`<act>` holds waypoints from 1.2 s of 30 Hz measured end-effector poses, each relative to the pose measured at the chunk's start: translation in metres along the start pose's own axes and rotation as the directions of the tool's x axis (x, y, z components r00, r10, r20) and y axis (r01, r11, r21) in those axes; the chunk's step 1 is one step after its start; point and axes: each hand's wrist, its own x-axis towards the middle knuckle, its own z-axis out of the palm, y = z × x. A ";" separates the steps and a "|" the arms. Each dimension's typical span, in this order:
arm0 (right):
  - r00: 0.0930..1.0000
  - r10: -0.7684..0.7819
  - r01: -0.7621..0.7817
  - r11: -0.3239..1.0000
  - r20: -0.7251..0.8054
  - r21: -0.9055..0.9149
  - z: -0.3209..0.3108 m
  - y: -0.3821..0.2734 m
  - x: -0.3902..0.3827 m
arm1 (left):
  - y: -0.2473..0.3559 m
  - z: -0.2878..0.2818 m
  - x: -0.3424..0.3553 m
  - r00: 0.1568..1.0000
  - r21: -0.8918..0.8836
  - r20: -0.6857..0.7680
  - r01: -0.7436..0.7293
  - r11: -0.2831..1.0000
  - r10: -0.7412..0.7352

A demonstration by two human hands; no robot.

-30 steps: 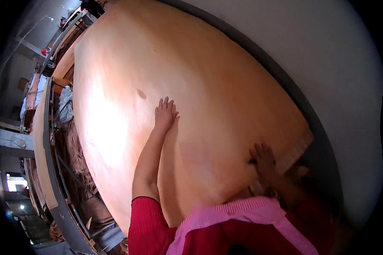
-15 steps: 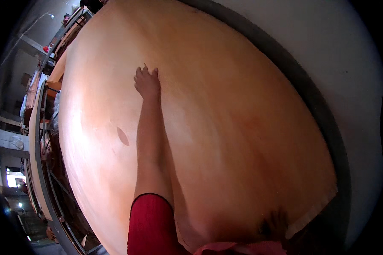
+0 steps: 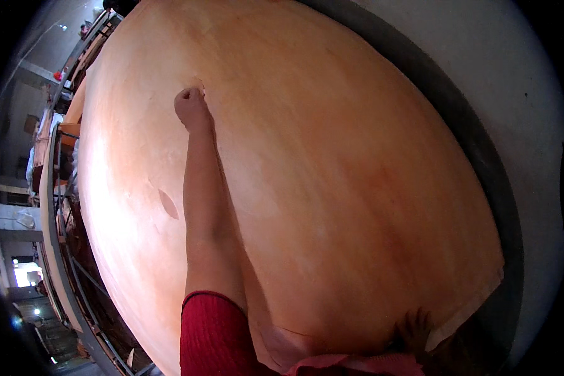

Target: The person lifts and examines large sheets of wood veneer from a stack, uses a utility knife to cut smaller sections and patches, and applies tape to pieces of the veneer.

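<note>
Large wood sheet [image 3: 332, 175]: spread beneath both hands, slit left of the forearm. Left hand [image 3: 191, 109]: upon sheet, fingers curled together; whether anything is clamped inside, cannot tell. Right hand [image 3: 412, 331]: at sheet's near edge, fingers apart. Metal rack [image 3: 67, 276]: left of sheet, contents brown, mostly shadowed.

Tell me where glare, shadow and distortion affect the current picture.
Head view: glare whitens the left side of the brown sheet; head view: a shadow runs along the right side of the left forearm, and the right hand is dim; head view: fisheye bows the sheet's edges.
</note>
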 end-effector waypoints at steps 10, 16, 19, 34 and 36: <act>0.984 -0.091 0.095 0.995 -0.154 0.017 -0.012 -0.003 0.009 | 0.015 -0.029 -0.025 0.991 -0.582 0.049 0.128 0.803 -0.123; 0.987 -0.074 0.086 0.993 -0.144 0.076 -0.019 -0.007 0.016 | 0.012 -0.034 -0.030 0.986 -0.581 0.084 0.167 0.797 -0.145; 0.985 -0.072 0.088 0.991 -0.157 0.098 -0.024 -0.009 0.020 | 0.008 -0.036 -0.027 0.990 -0.256 -0.055 0.112 0.960 -0.130; 0.987 -0.081 0.084 0.996 -0.138 0.012 -0.014 -0.005 0.015 | 0.006 -0.029 -0.011 0.853 0.490 0.328 -0.522 0.699 0.407; 0.985 -0.108 0.107 0.994 -0.133 -0.018 -0.012 -0.001 0.012 | -0.002 -0.031 -0.004 0.778 0.499 0.319 -0.624 0.602 0.542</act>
